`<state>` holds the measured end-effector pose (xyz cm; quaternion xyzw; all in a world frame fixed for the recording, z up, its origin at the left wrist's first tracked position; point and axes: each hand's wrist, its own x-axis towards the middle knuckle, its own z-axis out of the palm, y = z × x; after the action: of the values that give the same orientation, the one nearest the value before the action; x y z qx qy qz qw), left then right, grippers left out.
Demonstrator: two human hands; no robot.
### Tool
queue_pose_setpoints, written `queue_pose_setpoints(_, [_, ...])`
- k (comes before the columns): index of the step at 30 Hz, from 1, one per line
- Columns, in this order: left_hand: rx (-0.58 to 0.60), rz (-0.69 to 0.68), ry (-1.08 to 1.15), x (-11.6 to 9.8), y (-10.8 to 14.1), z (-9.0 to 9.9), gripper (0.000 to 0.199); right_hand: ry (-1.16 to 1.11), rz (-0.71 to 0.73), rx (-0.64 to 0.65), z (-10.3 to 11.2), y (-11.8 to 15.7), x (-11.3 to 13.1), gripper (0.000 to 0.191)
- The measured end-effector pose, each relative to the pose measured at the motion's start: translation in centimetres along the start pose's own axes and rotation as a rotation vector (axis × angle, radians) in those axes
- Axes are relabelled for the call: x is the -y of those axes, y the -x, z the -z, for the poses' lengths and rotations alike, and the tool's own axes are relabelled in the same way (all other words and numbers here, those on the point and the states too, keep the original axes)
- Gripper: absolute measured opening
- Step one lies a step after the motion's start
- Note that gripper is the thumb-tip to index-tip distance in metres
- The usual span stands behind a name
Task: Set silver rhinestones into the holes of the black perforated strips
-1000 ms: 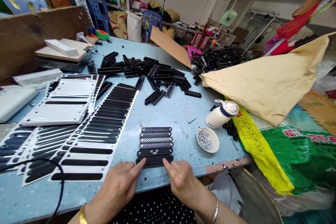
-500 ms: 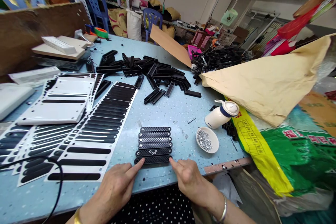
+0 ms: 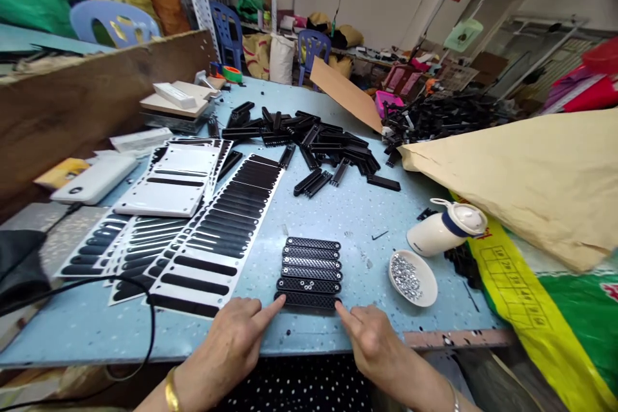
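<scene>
Several black textured plastic bars [image 3: 311, 268] lie side by side in a small stack of rows near the table's front edge. Small metal nuts show at the ends of most of them, and a few loose nuts [image 3: 307, 285] rest on the second-nearest bar. My left hand [image 3: 240, 333] touches the left end of the nearest bar [image 3: 309, 301] with its outstretched index finger. At the right end of that bar, my right hand [image 3: 369, 337] presses with its index fingertip. The other fingers of both hands are curled. Whatever lies beneath the fingertips is hidden.
A white bowl of metal nuts [image 3: 419, 264] and a cream bottle [image 3: 441, 232] stand to the right, near a hex key [image 3: 380, 235]. Sheets of black stickers [image 3: 197, 277] cover the left side. Behind is a pile of black bars [image 3: 333, 141]. A cable [image 3: 153, 315] loops at front left.
The view has turned leftward, so everything sits further right in the picture. Both index fingers stay at the ends of the nearest bar; the bars keep their layout.
</scene>
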<state>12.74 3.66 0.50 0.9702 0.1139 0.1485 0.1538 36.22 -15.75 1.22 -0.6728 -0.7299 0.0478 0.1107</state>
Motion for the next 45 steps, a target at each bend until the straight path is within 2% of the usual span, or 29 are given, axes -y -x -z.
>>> queue_pose_setpoints(4, [0.01, 0.015, -0.027, 0.6, 0.6, 0.2, 0.057, 0.001, 0.011, -0.028, -0.8, 0.3, -0.2, 0.061])
queue_pose_setpoints(10, [0.038, -0.003, -0.044, 0.6, 0.5, 0.2, 0.062, 0.027, 0.015, -0.024, -0.3, 0.1, 0.0, 0.061])
queue_pose_setpoints(16, [0.105, -0.02, -0.061, 1.3, 0.1, 1.1, 0.06, 0.015, 0.024, -0.022, -0.2, -0.1, 0.0, 0.06])
queue_pose_setpoints(20, [0.181, -0.011, -0.074, 1.7, 0.3, 1.1, 0.068, 0.045, 0.033, -0.022, -0.2, -0.1, 0.1, 0.062])
queue_pose_setpoints(25, [0.239, -0.042, -0.069, 0.7, 0.9, 0.7, 0.087, 0.105, 0.073, -0.002, 0.1, -0.4, 0.4, 0.064])
queue_pose_setpoints(28, [0.337, -0.065, -0.15, 0.8, 0.5, 1.7, 0.09, 0.118, 0.086, 0.018, 0.3, -0.6, 0.4, 0.064])
queue_pose_setpoints(32, [0.398, -0.121, -0.228, 2.3, -1.3, 3.8, 0.078, 0.101, 0.079, 0.044, 0.5, -0.5, 0.3, 0.063])
queue_pose_setpoints(35, [0.398, -0.147, -0.149, 3.4, -2.4, 4.8, 0.078, 0.092, 0.059, 0.041, 0.3, -0.2, 0.3, 0.063])
queue_pose_setpoints(39, [0.368, -0.126, 0.088, 3.7, -2.2, 4.4, 0.07, -0.004, 0.042, -0.062, -0.2, 0.2, 0.0, 0.052])
queue_pose_setpoints(43, [0.223, -0.001, 0.244, 2.8, -1.5, 2.9, 0.048, -0.234, -0.065, -0.231, 0.2, -1.4, -0.1, 0.026])
queue_pose_setpoints(45, [0.142, 0.05, 0.296, 2.2, -1.3, 2.1, 0.036, -0.258, -0.119, -0.258, 0.9, -3.2, 0.2, 0.029])
